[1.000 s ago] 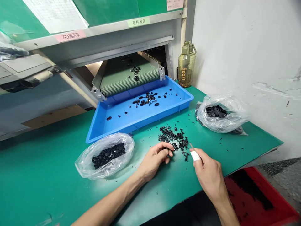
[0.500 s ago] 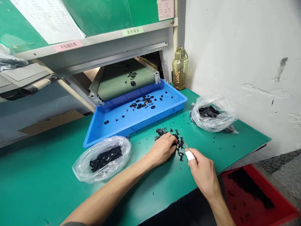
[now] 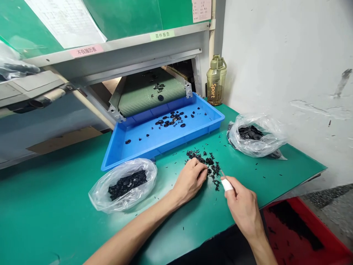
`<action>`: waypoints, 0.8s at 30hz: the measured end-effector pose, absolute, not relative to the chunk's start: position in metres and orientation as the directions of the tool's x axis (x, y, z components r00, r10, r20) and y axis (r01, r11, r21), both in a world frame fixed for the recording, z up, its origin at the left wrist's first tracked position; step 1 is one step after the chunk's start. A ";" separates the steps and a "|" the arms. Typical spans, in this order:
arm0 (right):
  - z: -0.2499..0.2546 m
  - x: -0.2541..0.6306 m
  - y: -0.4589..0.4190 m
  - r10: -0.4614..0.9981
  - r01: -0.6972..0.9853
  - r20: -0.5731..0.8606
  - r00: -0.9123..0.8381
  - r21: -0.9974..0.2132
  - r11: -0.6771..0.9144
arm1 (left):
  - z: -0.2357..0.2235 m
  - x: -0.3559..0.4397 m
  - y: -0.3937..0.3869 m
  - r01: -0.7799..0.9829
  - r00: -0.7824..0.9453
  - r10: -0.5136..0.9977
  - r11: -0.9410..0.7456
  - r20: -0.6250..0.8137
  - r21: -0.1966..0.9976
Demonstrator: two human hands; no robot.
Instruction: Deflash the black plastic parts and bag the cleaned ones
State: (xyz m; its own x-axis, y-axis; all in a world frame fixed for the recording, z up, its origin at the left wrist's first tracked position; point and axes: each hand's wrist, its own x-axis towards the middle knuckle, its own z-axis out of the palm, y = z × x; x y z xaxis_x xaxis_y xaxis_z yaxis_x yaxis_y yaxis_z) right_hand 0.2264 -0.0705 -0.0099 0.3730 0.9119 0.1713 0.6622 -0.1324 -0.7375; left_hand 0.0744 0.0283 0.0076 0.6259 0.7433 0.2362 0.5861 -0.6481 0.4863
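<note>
Seemingly midway, plenty loose

Heaped: parts (image 3: 216, 168), between tray (image 3: 138, 149) and table's (image 3: 49, 206) front edge. Touching these with left hand (image 3: 190, 177), curled, contents hidden; pinching slim tool (image 3: 223, 174) in right hand (image 3: 242, 204). Part-filled near tray's left and right corners: bags (image 3: 99, 193).

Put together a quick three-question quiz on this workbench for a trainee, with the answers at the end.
1. True or false: the white wrap is on the left hand.
2. Fill in the blank: the conveyor belt ends above a tray coloured ____.
3. How many clear bags holding black pieces rest on the green table?

Key:
1. False; it is on the right hand, which holds a slim tool.
2. Blue.
3. Two, one on each side of the heap of small parts by the left hand.
</note>
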 end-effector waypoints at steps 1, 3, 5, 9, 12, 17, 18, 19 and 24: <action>-0.010 0.227 -0.070 0.913 0.664 0.164 0.375 -0.735 -0.140 | 0.007 0.077 0.032 0.591 0.643 0.733 -0.660 0.224 0.463; -0.009 0.227 -0.070 0.914 0.670 0.155 0.374 -0.727 -0.150 | 0.006 0.082 0.038 0.601 0.680 0.708 -0.686 0.189 0.409; -0.009 0.226 -0.070 0.916 0.674 0.154 0.371 -0.723 -0.151 | 0.008 0.087 0.041 0.603 0.715 0.680 -0.718 0.161 0.348; -0.009 0.226 -0.069 0.915 0.675 0.164 0.369 -0.724 -0.142 | 0.009 0.088 0.038 0.586 0.767 0.620 -0.782 0.166 0.213; -0.010 0.226 -0.069 0.916 0.661 0.155 0.371 -0.737 -0.142 | 0.006 0.085 0.033 0.594 0.756 0.625 -0.780 0.194 0.197; -0.010 0.226 -0.070 0.924 0.654 0.136 0.357 -0.743 -0.143 | 0.005 0.076 0.022 0.559 0.671 0.686 -0.718 0.282 0.415; -0.008 0.226 -0.071 0.926 0.653 0.137 0.351 -0.745 -0.137 | 0.007 0.074 0.018 0.540 0.651 0.709 -0.684 0.273 0.490; -0.007 0.225 -0.072 0.928 0.649 0.137 0.345 -0.750 -0.131 | 0.008 0.072 0.014 0.522 0.631 0.735 -0.638 0.247 0.566; -0.003 0.217 -0.079 0.958 0.611 0.136 0.253 -0.790 -0.049 | 0.016 0.064 -0.007 0.422 0.579 0.815 -0.265 -0.033 0.867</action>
